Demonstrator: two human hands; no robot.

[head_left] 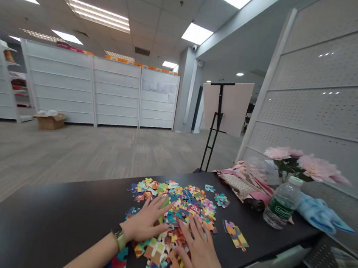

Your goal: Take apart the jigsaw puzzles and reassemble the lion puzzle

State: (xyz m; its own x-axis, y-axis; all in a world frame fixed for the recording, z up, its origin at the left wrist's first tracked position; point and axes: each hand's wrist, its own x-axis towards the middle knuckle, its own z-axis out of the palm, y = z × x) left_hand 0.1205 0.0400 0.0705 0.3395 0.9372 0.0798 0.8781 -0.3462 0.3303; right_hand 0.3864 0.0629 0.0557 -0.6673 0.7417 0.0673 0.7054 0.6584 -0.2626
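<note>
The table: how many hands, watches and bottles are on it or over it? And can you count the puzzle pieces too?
Hands: 2, the left hand and the right hand
Watch: 1
Bottle: 1
Total: 4
Puzzle pieces are left out: they overlap and the hands cover some.

I see a black table (62,211) bearing a spread heap of colourful puzzle pieces (188,192). A small cluster (236,234) lies just right of the heap; farther right I make out an upright bottle (283,204), patterned fabric (240,185) and a blue cloth (319,213).
</note>
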